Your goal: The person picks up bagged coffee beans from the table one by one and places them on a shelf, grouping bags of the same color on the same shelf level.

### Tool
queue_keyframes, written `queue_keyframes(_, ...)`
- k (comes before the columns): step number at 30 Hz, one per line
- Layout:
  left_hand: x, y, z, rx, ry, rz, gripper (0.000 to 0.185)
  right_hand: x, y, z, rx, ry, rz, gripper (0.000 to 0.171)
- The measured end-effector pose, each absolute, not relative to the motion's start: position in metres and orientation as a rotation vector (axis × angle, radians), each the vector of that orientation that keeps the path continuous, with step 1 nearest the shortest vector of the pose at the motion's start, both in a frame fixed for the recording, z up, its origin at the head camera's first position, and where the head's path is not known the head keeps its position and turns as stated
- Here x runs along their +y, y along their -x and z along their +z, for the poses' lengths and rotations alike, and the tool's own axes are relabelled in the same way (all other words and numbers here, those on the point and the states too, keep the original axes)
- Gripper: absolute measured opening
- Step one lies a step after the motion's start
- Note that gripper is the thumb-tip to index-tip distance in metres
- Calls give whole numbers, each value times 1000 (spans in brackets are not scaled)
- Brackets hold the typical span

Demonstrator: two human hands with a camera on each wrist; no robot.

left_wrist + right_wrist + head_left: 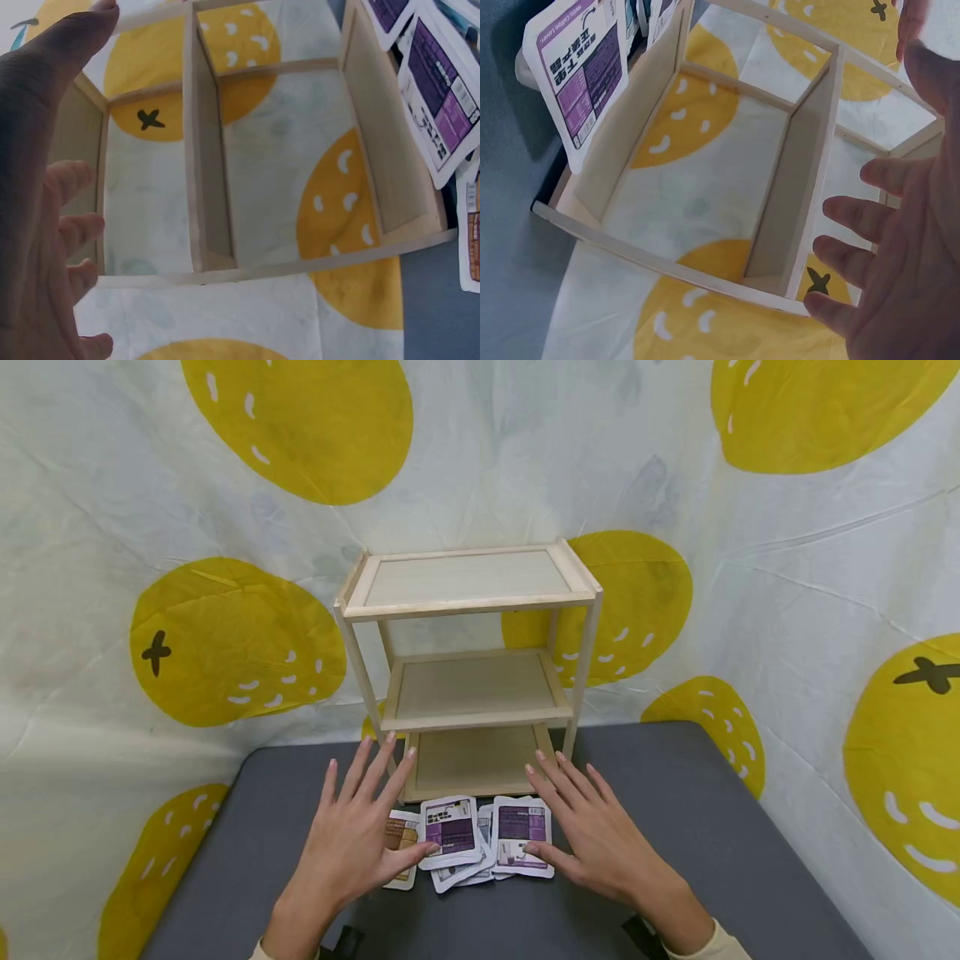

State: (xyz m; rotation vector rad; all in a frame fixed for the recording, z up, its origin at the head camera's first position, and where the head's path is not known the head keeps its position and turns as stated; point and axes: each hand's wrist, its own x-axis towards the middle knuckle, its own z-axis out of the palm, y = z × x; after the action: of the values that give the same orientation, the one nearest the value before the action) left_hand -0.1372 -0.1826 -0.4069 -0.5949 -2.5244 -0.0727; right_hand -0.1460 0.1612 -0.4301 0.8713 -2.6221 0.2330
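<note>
A three-tier wooden shelf unit (pixel 471 668) stands upright at the rear of the grey tabletop (pixel 712 827), against a white backdrop printed with yellow fruit shapes (pixel 247 635). Each tier is a shallow tray with a raised rim. The top tier (pixel 465 578), middle tier (pixel 474 687) and bottom tier (pixel 476 758) hold nothing visible.

A loose pile of flat sachets (pixel 468 842) lies on the tabletop just in front of the bottom tier. Most are white with purple panels: one purple sachet (pixel 450 833) sits left of centre, another purple sachet (pixel 521 837) right of centre. A brown-printed sachet (pixel 401 839) lies at the left edge of the pile. The sachets overlap one another; their number cannot be told.

The left hand (pixel 360 835) lies flat with fingers straight and spread, its thumb touching the left-centre purple sachet. The right hand (pixel 592 827) is likewise flat and spread, its thumb resting on the lower edge of the right-centre purple sachet. Neither hand grips anything. Both sets of fingers point toward the shelf unit.
</note>
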Motion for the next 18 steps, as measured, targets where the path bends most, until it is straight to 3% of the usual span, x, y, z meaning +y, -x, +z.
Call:
queue_keyframes(4, -185, 139, -405, -2469, 603, -187, 103, 162, 145, -428, -2605, -874, 316, 81)
queue_keyframes(11, -197, 152, -401, -2233, 609, -664, 67, 166, 146, -426, -2528, -862, 454, 69)
queue_keyframes(18, -213, 180, -395, -2164, 427, -1143, 78, 168, 151, -429, -2554, -889, 569, 61)
